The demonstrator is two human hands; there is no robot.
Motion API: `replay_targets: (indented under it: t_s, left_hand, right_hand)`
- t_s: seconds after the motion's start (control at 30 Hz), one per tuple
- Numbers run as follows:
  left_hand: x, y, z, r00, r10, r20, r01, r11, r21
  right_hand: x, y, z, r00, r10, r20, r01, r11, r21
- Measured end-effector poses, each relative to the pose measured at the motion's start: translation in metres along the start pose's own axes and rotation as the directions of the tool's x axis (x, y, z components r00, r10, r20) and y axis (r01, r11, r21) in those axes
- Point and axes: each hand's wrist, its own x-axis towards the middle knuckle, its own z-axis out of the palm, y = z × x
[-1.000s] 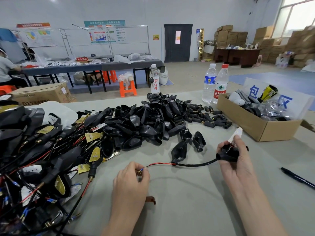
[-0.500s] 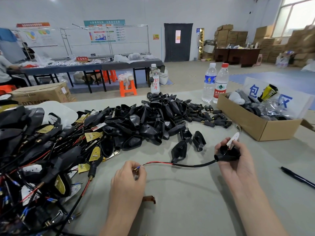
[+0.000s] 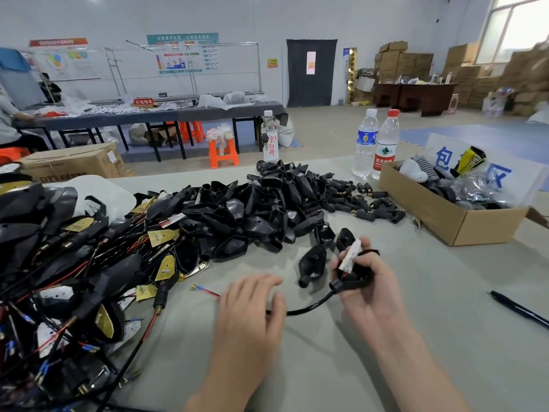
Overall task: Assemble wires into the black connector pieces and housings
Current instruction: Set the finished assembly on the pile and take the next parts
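Right hand (image 3: 365,288): my fingers are clenched round a black housing (image 3: 353,282) over the middle of the surface (image 3: 445,352); a white circuit strip (image 3: 350,257) sticks up out of it.
Cable (image 3: 312,307): black, runs from the housing's neck toward the left edge and passes under my left hand.
Left hand (image 3: 252,310): fingers released, nearly straight, lying over the cable.
Wire ends (image 3: 205,290): red and blue, on the surface just left of my left hand.
Loose housing (image 3: 312,266): lying just beside my right hand.
Housing pile (image 3: 252,212): toward the far edge.
Wired assemblies (image 3: 59,263): heaped along the left edge.
Cardboard box (image 3: 445,221): at the right edge, 2 water bottles (image 3: 375,144) just beside it.
Pen (image 3: 520,310): near the right edge.
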Motion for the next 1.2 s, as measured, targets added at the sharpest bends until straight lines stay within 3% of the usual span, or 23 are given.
replay_targets:
  t_s: [0.17,0.33,0.57,1.03,1.2]
  left_hand:
    - [-0.003,0.005,0.008,0.971,0.161,0.177,-0.153,0.986,-0.063]
    - [-0.004,0.003,0.008,0.969,0.128,0.212,-0.106,0.988,-0.114]
    - [-0.007,-0.001,0.008,0.984,0.02,0.179,0.011,0.985,-0.175]
    - [-0.009,0.0,0.009,0.988,-0.087,0.127,0.09,0.996,-0.021]
    - [-0.007,-0.001,0.008,0.993,-0.074,0.088,0.072,0.997,0.027]
  right_hand:
    - [-0.01,0.022,0.008,0.994,0.076,0.082,-0.067,0.992,-0.105]
    - [-0.012,0.026,0.008,0.989,0.092,0.114,-0.076,0.988,-0.133]
    - [-0.013,0.029,0.007,0.98,0.163,0.116,-0.144,0.977,-0.158]
    - [-0.008,0.033,0.006,0.989,0.108,0.102,-0.088,0.979,-0.185]
    - [-0.01,0.035,0.006,0.985,0.126,0.115,-0.085,0.948,-0.308]
